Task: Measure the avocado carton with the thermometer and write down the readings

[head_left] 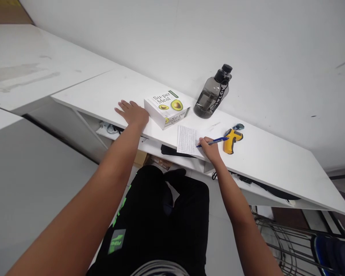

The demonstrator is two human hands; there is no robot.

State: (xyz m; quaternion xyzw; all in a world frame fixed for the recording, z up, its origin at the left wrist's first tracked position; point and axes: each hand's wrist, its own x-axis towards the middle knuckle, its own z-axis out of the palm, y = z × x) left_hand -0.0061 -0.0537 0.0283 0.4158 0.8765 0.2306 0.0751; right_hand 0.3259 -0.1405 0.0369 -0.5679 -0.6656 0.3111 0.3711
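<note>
- The blue pen [212, 143] is at the front of the table [278, 161], slanting over the right side of a written sheet of paper [186, 140], its tip down at the sheet.
- It should handle as light, stiff and perhaps a little slick — best taken low on the barrel, near the tip.
- The right hand [210, 150] has its fingers closed around the pen there.
- The sheet looks thin, light and easy to crease; a flat touch on its margin should suit it better than a pinch. Its near end reaches the table's front edge.
- The left hand [132, 114] lies palm down, fingers spread and gripping nothing, just beside a white box [166, 105]; whether they touch, I cannot tell.
- The table is white, narrow and smooth-looking, set along a pale wall [276, 57]. A dark bottle [211, 96] stands behind the sheet, a yellow handheld device [232, 141] lies right of the pen.
- Below — a cluttered shelf [186, 161], pale floor [222, 226] and, lower right, a wire basket [287, 243].
</note>
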